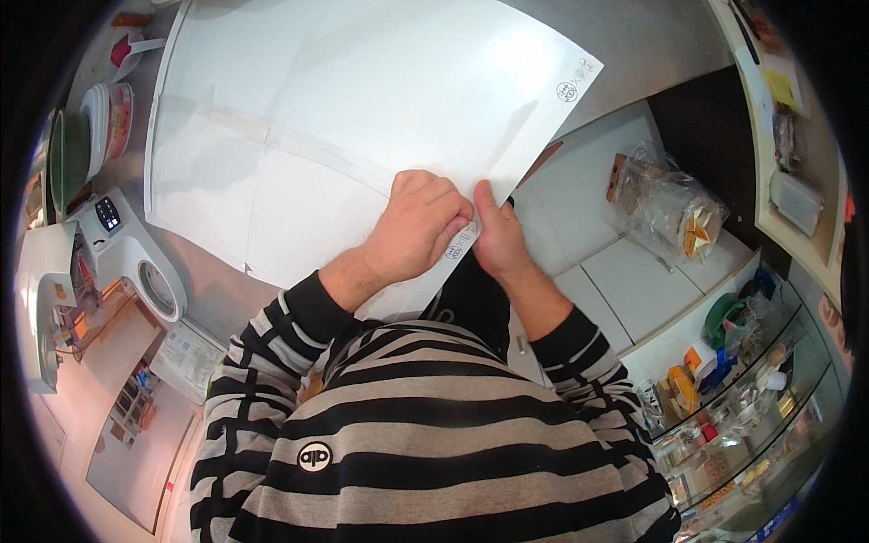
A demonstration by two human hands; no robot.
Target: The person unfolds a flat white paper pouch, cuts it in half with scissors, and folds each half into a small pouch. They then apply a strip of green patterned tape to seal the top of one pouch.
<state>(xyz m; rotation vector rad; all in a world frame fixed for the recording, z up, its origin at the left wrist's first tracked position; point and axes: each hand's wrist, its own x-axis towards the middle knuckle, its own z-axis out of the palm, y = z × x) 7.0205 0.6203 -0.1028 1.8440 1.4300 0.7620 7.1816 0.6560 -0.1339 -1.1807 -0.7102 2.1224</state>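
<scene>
A large, glossy white sheet point(353, 88) with creases and small printed marks along one edge lies over a metal counter. My left hand point(424, 224) pinches that printed edge between thumb and curled fingers. Close beside it, my right hand point(499, 234) holds the same edge, thumb on top and its fingers mostly hidden beneath. A narrow printed strip of white sheet runs from my left hand down toward my body; whether it is folded over or a separate piece I cannot tell.
A white appliance with a keypad point(159, 288), plastic tubs point(112, 125) and a scoop point(129, 54) stand on the left. A clear plastic bag point(669, 203) lies lower down at the right, on a tiled surface. Glass shelves point(740, 434) hold small goods at the lower right.
</scene>
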